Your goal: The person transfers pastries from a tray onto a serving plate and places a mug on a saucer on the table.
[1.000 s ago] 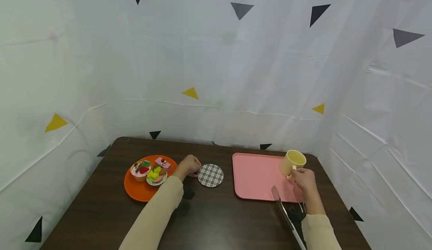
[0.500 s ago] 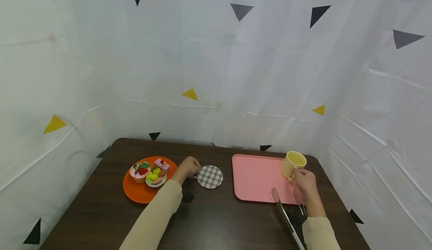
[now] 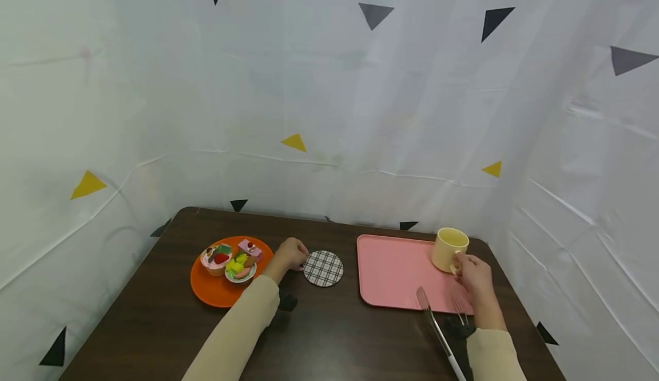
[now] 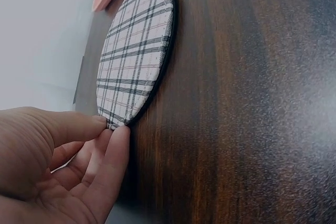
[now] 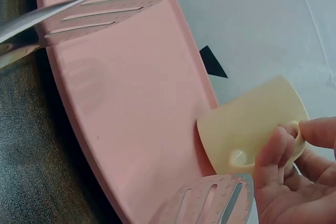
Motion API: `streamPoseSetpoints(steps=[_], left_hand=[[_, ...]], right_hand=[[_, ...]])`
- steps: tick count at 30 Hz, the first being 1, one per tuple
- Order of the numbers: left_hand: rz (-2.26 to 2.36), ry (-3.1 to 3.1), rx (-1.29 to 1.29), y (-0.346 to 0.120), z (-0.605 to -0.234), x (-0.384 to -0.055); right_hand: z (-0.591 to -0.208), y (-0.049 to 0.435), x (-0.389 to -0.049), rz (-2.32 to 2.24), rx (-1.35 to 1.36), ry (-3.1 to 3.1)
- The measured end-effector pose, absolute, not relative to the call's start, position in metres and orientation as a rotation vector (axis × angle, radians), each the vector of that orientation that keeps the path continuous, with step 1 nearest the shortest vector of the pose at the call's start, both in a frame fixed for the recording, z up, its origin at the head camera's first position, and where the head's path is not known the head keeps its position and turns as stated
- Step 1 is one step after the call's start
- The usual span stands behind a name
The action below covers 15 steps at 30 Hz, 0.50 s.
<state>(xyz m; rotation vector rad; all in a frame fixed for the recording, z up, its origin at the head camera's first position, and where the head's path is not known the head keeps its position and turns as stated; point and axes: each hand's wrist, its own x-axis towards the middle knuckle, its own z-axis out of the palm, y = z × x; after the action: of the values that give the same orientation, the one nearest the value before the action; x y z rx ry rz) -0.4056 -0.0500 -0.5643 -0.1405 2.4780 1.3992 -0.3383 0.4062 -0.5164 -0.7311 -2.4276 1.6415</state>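
In the head view my left hand is at the left edge of a round plaid coaster. The left wrist view shows thumb and fingers pinching the rim of the coaster, which lies against the dark table. Over at the right, my right hand holds a pale yellow mug by its handle. That mug is at the far right end of a pink tray, its base at the tray surface. Slotted metal tongs extend over the tray's front edge, partly hidden by my right arm.
An orange plate on the left bears a toy cupcake, a small bowl of toy food and a pink cake slice. Dark brown table surrounds these. White cloth with triangles hangs behind the table.
The mug has straightened and its handle has turned slightly to the right along with my right hand. My left hand keeps its pinch on the coaster. The head view has shifted slightly.
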Motion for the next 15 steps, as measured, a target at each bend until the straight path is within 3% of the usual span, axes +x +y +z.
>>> streamPoseSetpoints(steps=[15], left_hand=[[1.384,2.554,-0.084,-0.050,-0.548,-0.385]], right_hand=[[-0.512,0.405,-0.341,1.657,-0.718,-2.442]])
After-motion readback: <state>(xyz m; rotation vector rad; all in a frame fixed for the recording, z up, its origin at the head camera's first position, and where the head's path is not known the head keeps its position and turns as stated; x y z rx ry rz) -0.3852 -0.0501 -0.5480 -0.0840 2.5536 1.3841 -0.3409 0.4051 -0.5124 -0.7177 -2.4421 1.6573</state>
